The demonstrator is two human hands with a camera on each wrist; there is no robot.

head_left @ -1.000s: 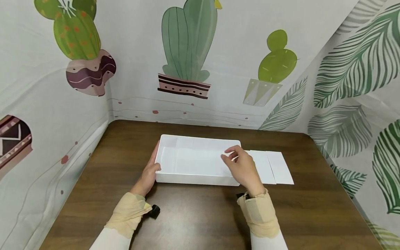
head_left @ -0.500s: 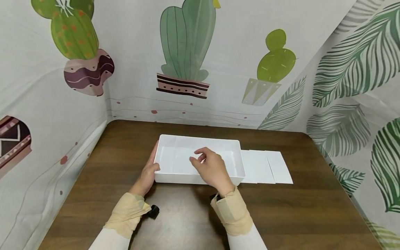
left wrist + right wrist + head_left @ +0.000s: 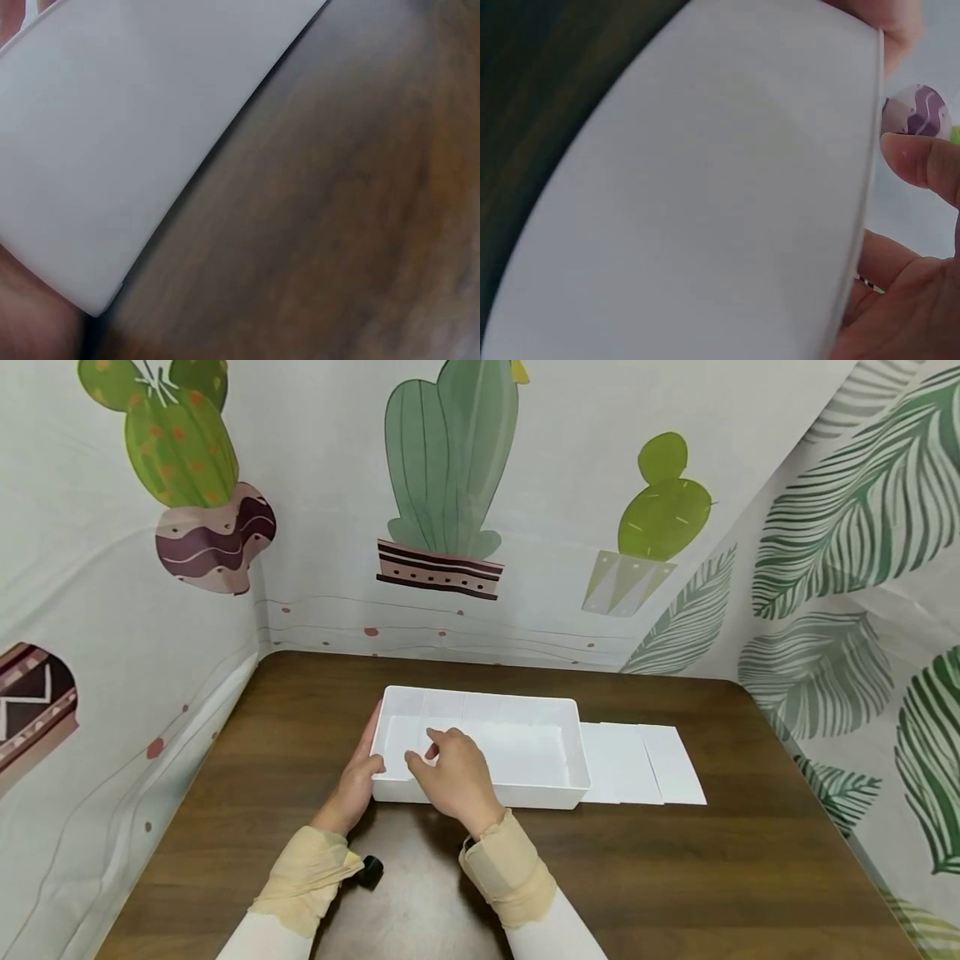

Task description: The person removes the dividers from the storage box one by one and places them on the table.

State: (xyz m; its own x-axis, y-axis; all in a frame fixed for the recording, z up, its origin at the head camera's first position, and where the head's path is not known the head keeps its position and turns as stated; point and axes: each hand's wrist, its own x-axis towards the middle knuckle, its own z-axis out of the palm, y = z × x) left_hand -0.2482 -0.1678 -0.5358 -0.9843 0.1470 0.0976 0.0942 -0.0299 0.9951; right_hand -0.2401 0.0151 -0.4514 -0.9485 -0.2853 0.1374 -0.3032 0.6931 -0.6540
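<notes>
A white, shallow rectangular tray [image 3: 517, 752] sits in the middle of the brown table. My left hand [image 3: 352, 789] grips its left end, with the thumb at the front left corner and the fingers along the left side. Over the tray's left part hovers my right hand [image 3: 456, 775], fingers bent and thumb apart from them. In the right wrist view, nothing shows between that thumb [image 3: 922, 161] and the fingers. Faint upright lines run along the tray's inner back wall; I cannot tell what they are. The left wrist view shows the tray's outer wall [image 3: 112, 135] close up.
Several flat white cards [image 3: 641, 764] lie overlapping in a row just right of the tray. The wooden table [image 3: 675, 877] has a back edge that meets a cloth wall [image 3: 322, 527] printed with cacti and leaves.
My right hand has moved left across the tray, from its right end to its left part. The left hand keeps its grip, and the tray and cards stay in place.
</notes>
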